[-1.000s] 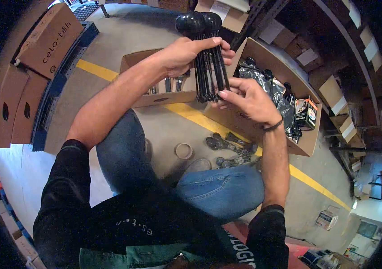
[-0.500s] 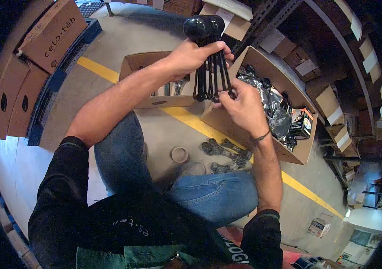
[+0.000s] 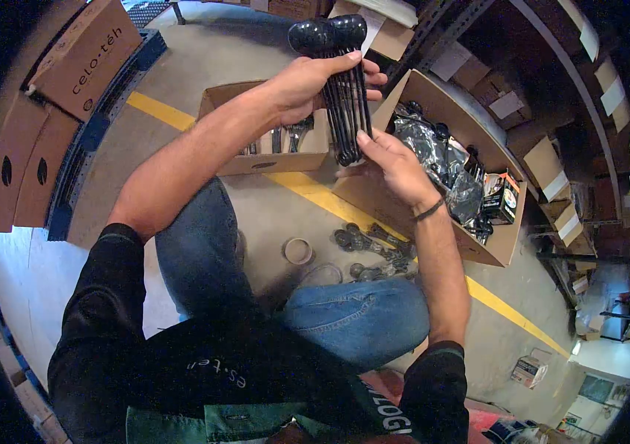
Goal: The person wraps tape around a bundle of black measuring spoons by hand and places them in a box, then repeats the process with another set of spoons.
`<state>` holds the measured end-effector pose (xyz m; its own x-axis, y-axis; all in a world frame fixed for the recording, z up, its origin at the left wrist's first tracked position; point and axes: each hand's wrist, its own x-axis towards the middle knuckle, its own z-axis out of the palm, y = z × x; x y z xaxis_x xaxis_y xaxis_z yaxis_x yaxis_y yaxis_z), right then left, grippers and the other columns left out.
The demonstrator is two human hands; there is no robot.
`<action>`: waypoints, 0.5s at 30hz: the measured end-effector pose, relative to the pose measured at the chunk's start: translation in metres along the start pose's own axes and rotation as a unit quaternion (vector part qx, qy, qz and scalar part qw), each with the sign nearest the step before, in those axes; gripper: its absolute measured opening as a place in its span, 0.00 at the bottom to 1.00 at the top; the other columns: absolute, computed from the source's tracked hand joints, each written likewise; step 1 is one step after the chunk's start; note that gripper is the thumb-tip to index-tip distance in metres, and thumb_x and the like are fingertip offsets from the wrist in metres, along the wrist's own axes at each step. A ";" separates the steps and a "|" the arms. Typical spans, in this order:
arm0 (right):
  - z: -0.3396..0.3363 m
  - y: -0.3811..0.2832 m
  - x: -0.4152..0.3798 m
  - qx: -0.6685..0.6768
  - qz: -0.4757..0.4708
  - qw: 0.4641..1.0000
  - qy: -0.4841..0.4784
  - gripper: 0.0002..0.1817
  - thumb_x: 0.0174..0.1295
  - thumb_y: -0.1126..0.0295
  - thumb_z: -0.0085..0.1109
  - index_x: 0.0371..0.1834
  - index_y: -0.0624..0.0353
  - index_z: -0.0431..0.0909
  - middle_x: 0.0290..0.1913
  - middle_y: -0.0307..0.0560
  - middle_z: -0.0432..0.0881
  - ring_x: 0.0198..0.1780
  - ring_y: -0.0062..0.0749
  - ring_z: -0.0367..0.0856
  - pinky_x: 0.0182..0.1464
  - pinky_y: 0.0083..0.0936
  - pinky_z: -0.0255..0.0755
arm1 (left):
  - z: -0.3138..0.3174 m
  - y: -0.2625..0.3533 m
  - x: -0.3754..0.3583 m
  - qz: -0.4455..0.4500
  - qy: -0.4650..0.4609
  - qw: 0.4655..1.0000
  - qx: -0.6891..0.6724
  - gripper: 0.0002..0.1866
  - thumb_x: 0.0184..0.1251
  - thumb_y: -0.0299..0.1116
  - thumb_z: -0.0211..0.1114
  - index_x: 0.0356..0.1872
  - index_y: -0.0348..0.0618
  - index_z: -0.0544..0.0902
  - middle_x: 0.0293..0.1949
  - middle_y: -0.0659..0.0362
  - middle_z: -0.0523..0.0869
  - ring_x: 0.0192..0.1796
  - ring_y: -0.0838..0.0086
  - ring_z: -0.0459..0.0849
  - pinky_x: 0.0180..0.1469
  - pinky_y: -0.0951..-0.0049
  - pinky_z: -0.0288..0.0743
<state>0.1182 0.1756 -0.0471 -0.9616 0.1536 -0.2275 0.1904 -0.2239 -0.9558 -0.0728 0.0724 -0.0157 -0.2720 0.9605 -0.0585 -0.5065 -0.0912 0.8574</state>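
Black spoons: here they are, a long-handled bundle (image 3: 346, 107) raised just left of the large open carton (image 3: 503, 240), shiny bowls uppermost, handles hanging down on a slight slant.
Handles: and there's the change! Half a second ago they fan apart with clear gaps; now they close into a narrower sheaf, the lower ends bunched together. The bundle looks tidier and easier to keep as one, I'd judge.
Left hand: (image 3: 307, 83) wrapped round the handles just under the bowls, thumb across the front, fingers curling behind with the tips loosely spread beyond; it has the bundle.
Right hand: (image 3: 401, 169) in close at the lower ends, thumb against the handles, fingers half curled and partly hidden; pinching or only steadying, I cannot tell.
Large carton: black plastic wrapping (image 3: 444, 159) and a small printed box (image 3: 502, 198) sit inside it.
Small carton: (image 3: 282, 163) left of the large carton, black forks (image 3: 299, 133) showing inside.
Floor: on the near side of the large carton, more black utensils (image 3: 359, 240) and a tape roll (image 3: 298, 251).
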 end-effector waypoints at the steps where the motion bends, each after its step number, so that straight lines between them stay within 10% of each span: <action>1: 0.004 -0.002 0.000 0.003 -0.004 1.000 -0.015 0.21 0.79 0.57 0.49 0.59 0.64 0.77 0.51 0.44 0.85 0.50 0.29 0.86 0.55 0.31 0.82 | 0.001 0.000 0.000 0.004 -0.002 1.000 0.001 0.19 0.80 0.43 0.56 0.57 0.38 0.79 0.61 0.46 0.83 0.60 0.60 0.85 0.61 0.56 0.82; 15: 0.012 -0.019 -0.006 -0.196 -0.019 0.979 0.041 0.20 0.67 0.57 0.68 0.47 0.66 0.83 0.36 0.38 0.86 0.34 0.19 0.82 0.38 0.20 0.77 | 0.007 -0.002 -0.005 0.023 -0.058 0.997 0.049 0.20 0.80 0.46 0.57 0.57 0.39 0.79 0.61 0.46 0.83 0.59 0.58 0.86 0.56 0.53 0.86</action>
<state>0.1179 0.1678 -0.0255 -0.9533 0.2360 -0.1887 0.2313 0.1682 -0.9582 -0.0650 0.0697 -0.0135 -0.1949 0.9801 0.0372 -0.4120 -0.1163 0.9037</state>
